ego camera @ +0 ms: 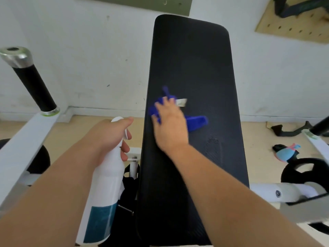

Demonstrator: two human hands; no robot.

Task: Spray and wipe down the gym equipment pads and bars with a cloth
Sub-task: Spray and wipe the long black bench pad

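Observation:
A long black bench pad (192, 56) runs away from me down the middle of the view. My right hand (169, 125) lies flat on a blue cloth (195, 122) and presses it against the pad's left half; a white tag sticks out of the cloth. The hand looks motion-blurred. A patch of wet droplets (213, 145) shines on the pad to the right of my wrist. My left hand (114, 138) grips the neck of a white spray bottle (105, 189) with a teal label, held left of the pad, with a finger over the top.
A black-gripped bar with a chrome end (30, 77) rises from a white frame arm (23, 148) at left. Another white frame arm and a black weight plate (302, 173) are at right. Small items lie on the wooden floor (286, 152). A white wall stands behind.

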